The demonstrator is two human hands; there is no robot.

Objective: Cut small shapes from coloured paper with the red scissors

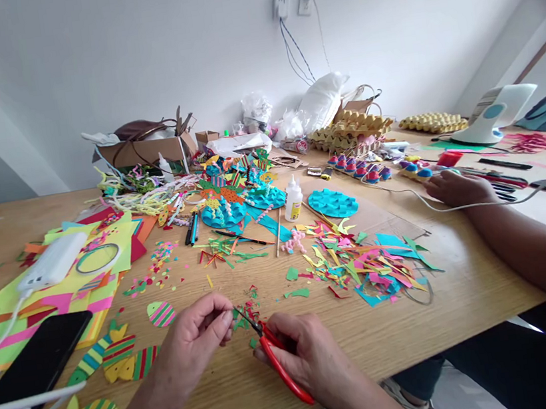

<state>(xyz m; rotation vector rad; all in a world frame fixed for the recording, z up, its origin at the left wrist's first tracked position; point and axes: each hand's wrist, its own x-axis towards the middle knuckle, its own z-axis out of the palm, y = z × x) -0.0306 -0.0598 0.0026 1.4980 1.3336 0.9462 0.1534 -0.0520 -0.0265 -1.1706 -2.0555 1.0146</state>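
Note:
My right hand grips red-handled scissors low over the wooden table's front edge, blades pointing up-left. My left hand pinches a small scrap of paper at the blade tips; it is too small to name its colour surely. Tiny red and green paper snippets lie just beyond the blades. Striped paper fish shapes rest to the left of my left hand.
A black phone and white power bank lie on coloured sheets at left. Paper scraps, a glue bottle and teal foam discs fill the middle. Another person's arm reaches in from the right. Egg cartons stand behind.

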